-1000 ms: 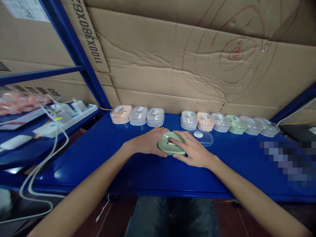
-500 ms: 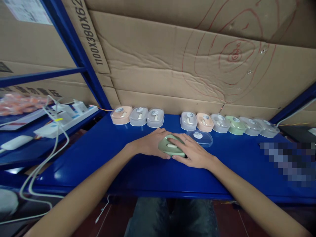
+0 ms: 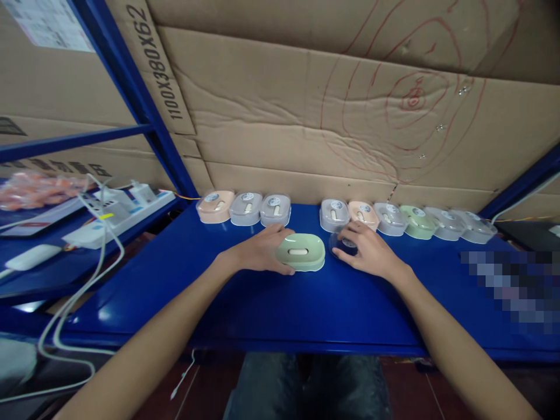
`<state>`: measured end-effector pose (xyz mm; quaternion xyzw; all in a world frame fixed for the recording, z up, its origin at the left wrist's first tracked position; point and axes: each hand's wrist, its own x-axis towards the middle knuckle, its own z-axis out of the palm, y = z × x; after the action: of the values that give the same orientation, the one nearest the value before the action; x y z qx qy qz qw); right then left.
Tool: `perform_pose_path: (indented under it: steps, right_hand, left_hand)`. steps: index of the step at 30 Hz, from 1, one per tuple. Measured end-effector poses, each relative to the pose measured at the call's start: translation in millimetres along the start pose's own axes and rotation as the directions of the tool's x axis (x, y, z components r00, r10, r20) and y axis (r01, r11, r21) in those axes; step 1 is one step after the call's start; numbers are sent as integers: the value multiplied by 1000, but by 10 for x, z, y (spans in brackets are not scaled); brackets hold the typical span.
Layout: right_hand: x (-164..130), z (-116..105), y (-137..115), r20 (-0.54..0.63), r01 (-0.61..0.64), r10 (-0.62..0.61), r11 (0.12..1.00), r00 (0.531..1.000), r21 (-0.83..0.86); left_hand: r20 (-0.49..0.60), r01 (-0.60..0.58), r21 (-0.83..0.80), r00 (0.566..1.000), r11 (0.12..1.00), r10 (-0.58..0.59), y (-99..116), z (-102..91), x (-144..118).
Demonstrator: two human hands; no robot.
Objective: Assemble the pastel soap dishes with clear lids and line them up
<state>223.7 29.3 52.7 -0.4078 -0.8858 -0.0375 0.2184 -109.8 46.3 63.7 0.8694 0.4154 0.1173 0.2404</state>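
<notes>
A light green soap box (image 3: pixel 311 248), without its lid, sits on the blue table in front of me. A small white bar lies across the middle of its tray. My left hand (image 3: pixel 262 252) grips the box by its left end, thumb at the front side. To the right, a clear lid (image 3: pixel 335 244) with a round sticker lies under my right hand (image 3: pixel 371 249). Thumb and fingers of that hand are bent around the lid, which they partly hide. The two hands are apart.
Lidded soap boxes in pink, grey and green stand along the cardboard back wall: a pink box (image 3: pixel 215 207) starts the left group, a grey box (image 3: pixel 335 217) the right one. A power strip (image 3: pixel 118 219) with white cables lies at left. The blue table (image 3: pixel 262 309) ends before my legs.
My right hand has left the green box and moved right onto the clear lid. The box now rests level, with my left hand still on it.
</notes>
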Motion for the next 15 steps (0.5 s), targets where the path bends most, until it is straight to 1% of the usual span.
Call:
perform_pose_path:
  steps: [4, 6, 9, 12, 15]
  right_hand:
    - [-24, -43, -34, 67, 44, -55, 988, 996, 147]
    - [-39, -54, -20, 111, 39, -60, 983, 992, 179]
    - [-60, -37, 29, 156, 22, -51, 983, 986, 183]
    - [-66, -12, 67, 155, 9, -33, 987, 987, 158]
    - [-56, -33, 73, 106, -5, -13, 986, 994, 165]
  left_hand:
    - [-5, 10, -5, 1000, 1000, -10, -24, -42, -2]
    - [-9, 18, 1, 1000, 1000, -18, -42, -56, 4]
    - [-9, 19, -2, 1000, 1000, -19, -65, -63, 17]
    - [-3, 21, 1, 1000, 1000, -21, -73, -65, 21]
    - [-17, 10, -3, 1000, 1000, -11, -67, -76, 13]
